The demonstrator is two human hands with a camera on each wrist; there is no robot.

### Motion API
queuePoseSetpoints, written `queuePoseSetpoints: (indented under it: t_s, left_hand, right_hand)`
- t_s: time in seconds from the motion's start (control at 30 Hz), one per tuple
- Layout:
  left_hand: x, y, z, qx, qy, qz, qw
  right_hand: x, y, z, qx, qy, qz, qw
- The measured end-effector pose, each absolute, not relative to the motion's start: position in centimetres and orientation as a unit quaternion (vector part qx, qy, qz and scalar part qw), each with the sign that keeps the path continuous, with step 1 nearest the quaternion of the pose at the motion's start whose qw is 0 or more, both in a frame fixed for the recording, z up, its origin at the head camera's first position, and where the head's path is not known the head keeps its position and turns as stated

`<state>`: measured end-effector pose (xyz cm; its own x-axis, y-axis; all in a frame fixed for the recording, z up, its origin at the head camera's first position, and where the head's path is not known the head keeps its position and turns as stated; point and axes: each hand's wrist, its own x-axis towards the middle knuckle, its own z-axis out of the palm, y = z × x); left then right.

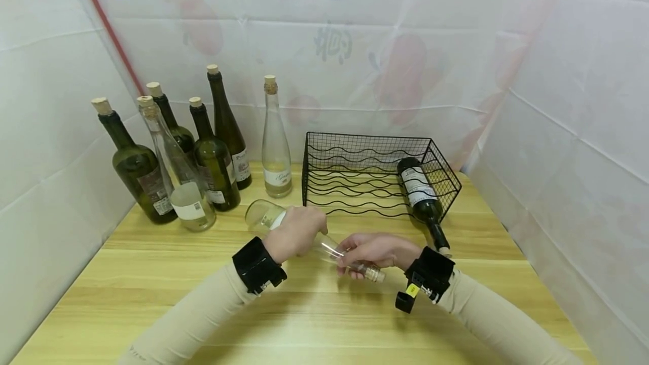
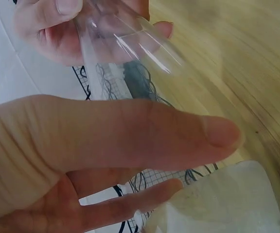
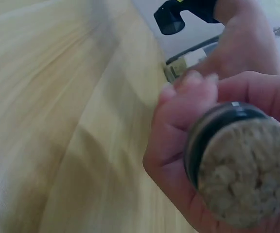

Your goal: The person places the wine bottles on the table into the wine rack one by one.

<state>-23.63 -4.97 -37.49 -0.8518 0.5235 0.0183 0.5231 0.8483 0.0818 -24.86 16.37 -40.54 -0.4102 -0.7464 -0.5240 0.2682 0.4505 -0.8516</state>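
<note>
A clear glass wine bottle (image 1: 259, 211) lies aslant over the table, its base toward the back left and its corked neck toward the front right. My left hand (image 1: 296, 231) grips it around the middle; in the left wrist view the thumb (image 2: 179, 133) crosses the glass above a pale label (image 2: 222, 204). Around the neck curl the fingers of my right hand (image 1: 372, 251). Seen from the right wrist, the cork (image 3: 249, 174) faces the camera, with the right hand (image 3: 174, 141) wrapped behind it.
Behind the hands stands a black wire rack (image 1: 355, 185) with wavy bars. One dark bottle (image 1: 419, 187) lies at its right end, neck toward the front. Several corked green bottles (image 1: 215, 165) and a clear one (image 1: 185, 185) stand at left; another clear bottle (image 1: 276, 151) stands beside the rack.
</note>
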Motion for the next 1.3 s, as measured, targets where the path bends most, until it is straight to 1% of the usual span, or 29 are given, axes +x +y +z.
queuePoseSetpoints:
  t_s: [0.23, 0.47, 0.7, 0.9, 1.17, 1.3]
  left_hand:
    - [-23.5, -4.5, -37.4, 0.275, 0.960, 0.038, -0.020]
    - [-23.5, -4.0, -37.7, 0.276, 0.960, 0.039, -0.016]
    - [-23.4, -4.0, -37.6, 0.277, 0.960, 0.026, -0.014]
    - [-23.2, -4.0, -37.4, 0.275, 0.961, 0.021, -0.012]
    - [-22.7, -3.9, -37.0, 0.278, 0.961, 0.010, 0.002]
    - [-22.4, -3.8, -36.7, 0.285, 0.958, 0.005, -0.007]
  right_hand:
    - [-24.3, 15.7, -41.4, -0.177, 0.708, -0.476, 0.489]
    - [-24.0, 15.9, -42.5, -0.163, 0.720, -0.479, 0.476]
    - [-24.0, 16.1, -42.5, -0.197, 0.737, -0.461, 0.453]
    - [-24.0, 16.1, -42.9, -0.198, 0.751, -0.458, 0.433]
    - [-23.8, 16.8, -43.0, -0.231, 0.780, -0.424, 0.398]
    - [-23.3, 17.3, -42.6, -0.246, 0.793, -0.410, 0.378]
